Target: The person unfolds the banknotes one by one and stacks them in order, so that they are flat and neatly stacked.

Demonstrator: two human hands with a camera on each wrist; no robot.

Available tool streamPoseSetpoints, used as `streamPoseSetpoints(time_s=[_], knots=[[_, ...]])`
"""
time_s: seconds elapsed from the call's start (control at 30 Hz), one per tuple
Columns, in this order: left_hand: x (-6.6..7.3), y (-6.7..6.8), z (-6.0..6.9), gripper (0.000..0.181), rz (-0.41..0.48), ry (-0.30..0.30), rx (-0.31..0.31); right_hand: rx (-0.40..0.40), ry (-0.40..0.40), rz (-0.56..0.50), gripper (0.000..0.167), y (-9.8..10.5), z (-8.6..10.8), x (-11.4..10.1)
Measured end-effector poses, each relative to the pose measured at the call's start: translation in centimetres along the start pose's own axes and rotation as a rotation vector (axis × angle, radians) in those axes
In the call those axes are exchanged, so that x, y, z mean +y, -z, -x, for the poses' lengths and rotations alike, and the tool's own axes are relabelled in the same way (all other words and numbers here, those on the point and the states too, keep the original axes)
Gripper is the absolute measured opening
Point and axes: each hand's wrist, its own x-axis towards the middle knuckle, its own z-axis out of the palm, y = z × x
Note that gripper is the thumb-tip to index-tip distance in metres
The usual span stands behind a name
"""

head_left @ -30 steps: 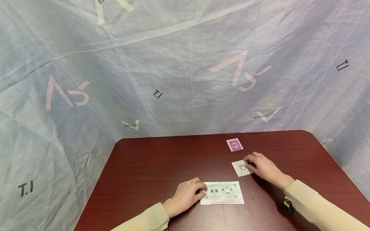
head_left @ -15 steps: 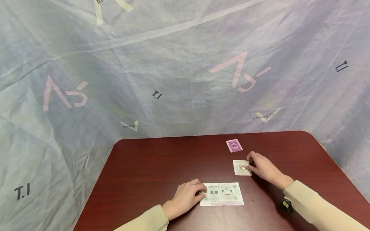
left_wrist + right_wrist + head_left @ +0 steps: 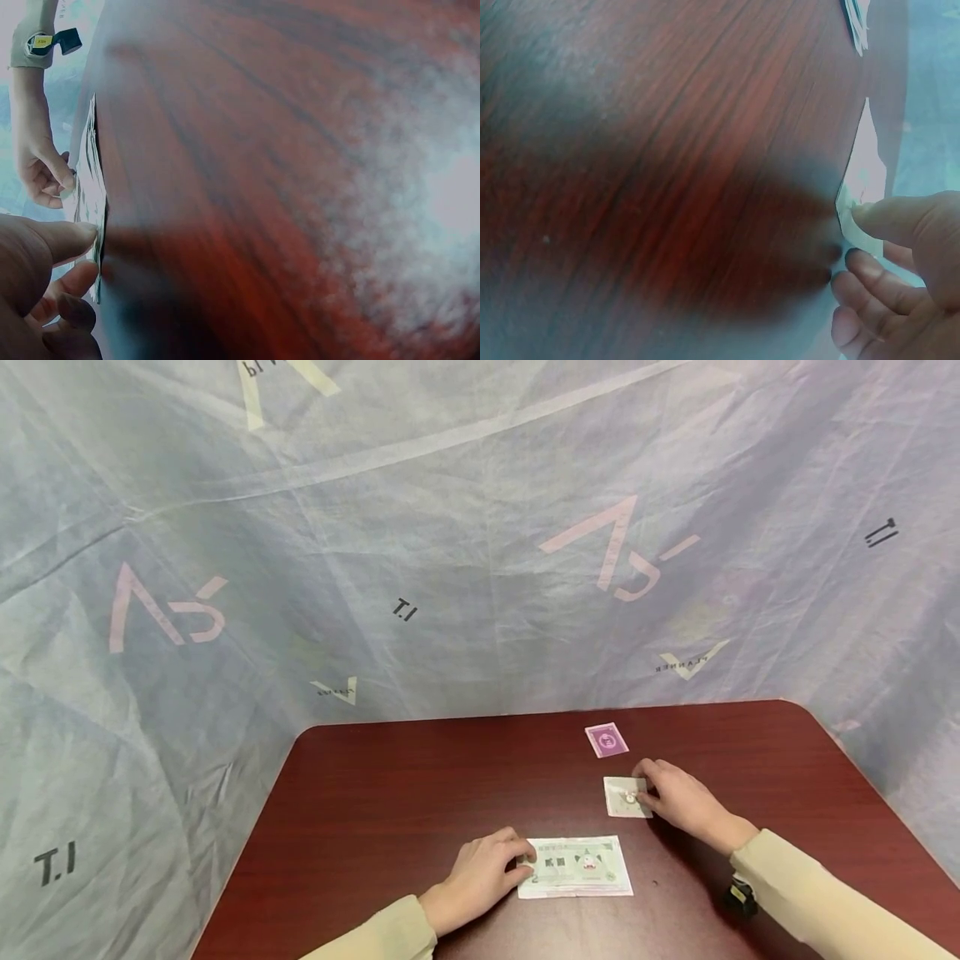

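Observation:
A stack of green play banknotes (image 3: 581,866) lies flat on the table, its uneven edges showing in the left wrist view (image 3: 91,176). My left hand (image 3: 480,872) holds the left end of this stack between thumb and fingers. Farther back and to the right is a small folded pale-green banknote (image 3: 621,797). Its right side is pinched by my right hand (image 3: 682,797), with the thumb on top in the right wrist view (image 3: 889,217). The fingers cover part of that note.
Behind the folded note, a small purple folded banknote (image 3: 607,740) lies near the far edge of the dark red table (image 3: 405,793). A grey printed cloth (image 3: 465,568) hangs around the table's back and sides.
The folded green note was slanted a second ago and has turned straighter, with my right hand shifting slightly on it. My left hand stays on the stack.

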Motion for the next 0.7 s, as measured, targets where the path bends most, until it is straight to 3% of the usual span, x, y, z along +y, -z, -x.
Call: streamPoseSetpoints(time_s=[0.27,0.47,0.7], knots=[[0.3,0.3,0.0,0.008,0.008,0.021,-0.005,-0.003,-0.076,0.047,0.023,0.4,0.3,-0.1],[0.3,0.2,0.1,0.008,-0.002,0.028,-0.009,-0.027,-0.089,0.013,0.018,0.6,0.8,-0.2],[0.3,0.0,0.0,0.007,-0.024,0.019,0.010,-0.023,-0.158,-0.075,0.013,0.8,1.2,0.1]])
